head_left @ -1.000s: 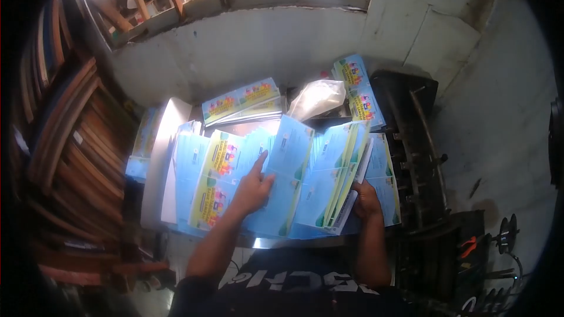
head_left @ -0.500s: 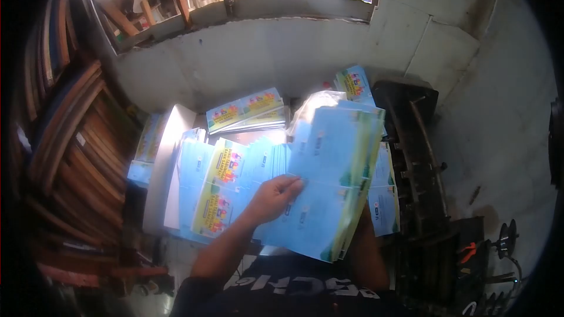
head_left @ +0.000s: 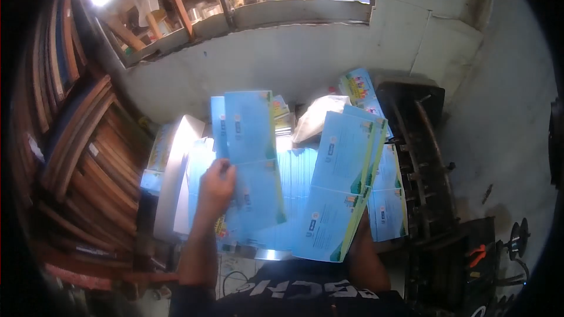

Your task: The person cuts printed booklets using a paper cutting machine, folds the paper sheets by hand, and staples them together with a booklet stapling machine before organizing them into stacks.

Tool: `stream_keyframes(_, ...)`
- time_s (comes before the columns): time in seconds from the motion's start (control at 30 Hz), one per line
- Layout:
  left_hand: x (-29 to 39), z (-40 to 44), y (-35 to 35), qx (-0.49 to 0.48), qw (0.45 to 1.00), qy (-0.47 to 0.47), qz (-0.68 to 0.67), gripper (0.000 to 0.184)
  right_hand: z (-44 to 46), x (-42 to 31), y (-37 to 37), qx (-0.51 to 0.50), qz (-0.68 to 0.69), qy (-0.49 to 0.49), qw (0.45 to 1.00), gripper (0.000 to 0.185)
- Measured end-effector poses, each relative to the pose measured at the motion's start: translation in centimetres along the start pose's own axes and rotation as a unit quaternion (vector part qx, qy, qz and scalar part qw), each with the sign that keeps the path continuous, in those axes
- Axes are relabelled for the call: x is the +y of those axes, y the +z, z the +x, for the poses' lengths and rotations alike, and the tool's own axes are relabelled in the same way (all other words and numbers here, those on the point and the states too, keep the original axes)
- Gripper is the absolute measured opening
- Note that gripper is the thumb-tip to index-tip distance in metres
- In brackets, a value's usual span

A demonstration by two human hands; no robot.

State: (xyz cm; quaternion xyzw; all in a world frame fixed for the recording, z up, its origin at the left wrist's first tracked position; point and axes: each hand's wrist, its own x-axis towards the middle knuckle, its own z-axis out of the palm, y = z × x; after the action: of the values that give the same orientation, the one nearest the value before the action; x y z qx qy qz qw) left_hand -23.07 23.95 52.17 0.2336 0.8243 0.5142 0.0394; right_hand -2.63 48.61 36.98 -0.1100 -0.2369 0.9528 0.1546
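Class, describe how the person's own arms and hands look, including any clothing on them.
Both the left forearm and right forearm are bare below short, dark sleeves. The dark shirt bears large pale lettering. The left hand is ungloved; the right hand is hidden.

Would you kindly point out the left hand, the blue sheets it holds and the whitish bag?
Left hand [head_left: 216, 190]: head view, back of the hand.
Blue sheets [head_left: 252, 151]: head view, middle of the front sheet.
Whitish bag [head_left: 319, 117]: head view, middle of its visible side.
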Motion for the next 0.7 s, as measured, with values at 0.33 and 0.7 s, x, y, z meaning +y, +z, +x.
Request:
stream_keyframes(0.33, -0.5, -2.8, 7.2, -0.15, 0.915, -0.159, -0.34, 0.028, 1.2, 1.0, 4.5, -0.012, -0.096, -0.042, 0.994, 0.026)
stream_keyframes(0.7, -0.3, -2.4, 3.7, -0.116, 0.97, -0.029, -0.211, 0.042, 1.8, -0.9, 1.8, 0.13, -0.03, -0.008, 0.991, 0.036)
